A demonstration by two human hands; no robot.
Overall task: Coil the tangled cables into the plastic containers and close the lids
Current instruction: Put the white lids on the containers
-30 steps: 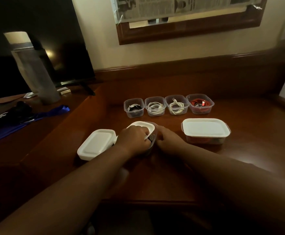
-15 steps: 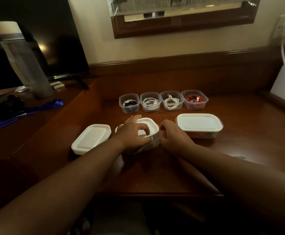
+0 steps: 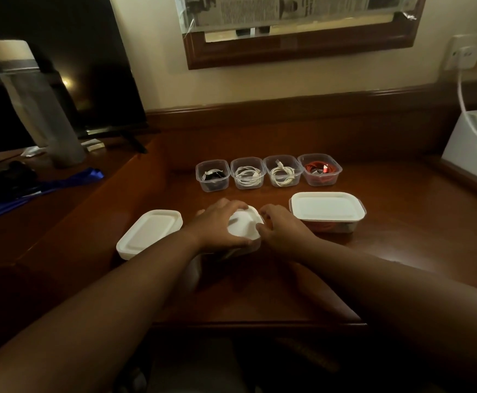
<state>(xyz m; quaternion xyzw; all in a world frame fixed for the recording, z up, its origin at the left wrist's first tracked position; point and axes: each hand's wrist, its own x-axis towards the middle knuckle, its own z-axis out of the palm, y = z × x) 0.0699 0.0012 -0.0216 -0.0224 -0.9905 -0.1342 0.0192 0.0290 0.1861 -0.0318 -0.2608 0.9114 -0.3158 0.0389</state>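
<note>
A small container with a white lid sits mid-table between my hands. My left hand curls over its left side, fingers over the lid's far edge. My right hand grips its right edge with curled fingers. Two lidded containers flank it: one at the left, a larger one at the right with red cable showing through its wall. Behind stand several open small tubs: black cable, white cable, cream cable, red cable.
A tall bottle and a dark screen stand at the back left, with a blue strap on the raised side surface. A white box with a white cord sits at the right. The table's front edge is near.
The lid, tilted and partly off one second ago, now lies flatter on the middle container. Both hands have shifted onto its sides, and the view has moved closer.
</note>
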